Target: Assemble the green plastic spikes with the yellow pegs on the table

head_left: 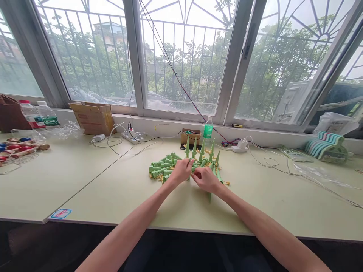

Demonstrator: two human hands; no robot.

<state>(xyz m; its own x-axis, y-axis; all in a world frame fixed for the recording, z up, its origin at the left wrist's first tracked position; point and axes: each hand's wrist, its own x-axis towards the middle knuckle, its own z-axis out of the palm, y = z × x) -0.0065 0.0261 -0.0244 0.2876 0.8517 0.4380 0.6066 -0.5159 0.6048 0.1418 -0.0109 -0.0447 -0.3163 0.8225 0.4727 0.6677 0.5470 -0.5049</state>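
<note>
My left hand (182,170) is closed around a green plastic watering spike, mostly hidden by the fingers. Close beside it, my right hand (206,179) is pinched, with its fingertips at the left hand; whatever lies between them is too small to make out. Left of the hands lies a heap of green tube-ended spikes (157,173). Behind them, several pointed green spikes (202,152) stand upright with yellow valve pieces on them. More spikes and a yellow valve (227,183) lie by the right hand, and one green tip (210,198) shows below it.
Behind the spikes stand a small brown box (191,136) and a bottle of green liquid (208,128). Cables and a power strip (132,136) run along the windowsill. A cardboard box (92,119) is at the left, green hangers (326,148) at the right.
</note>
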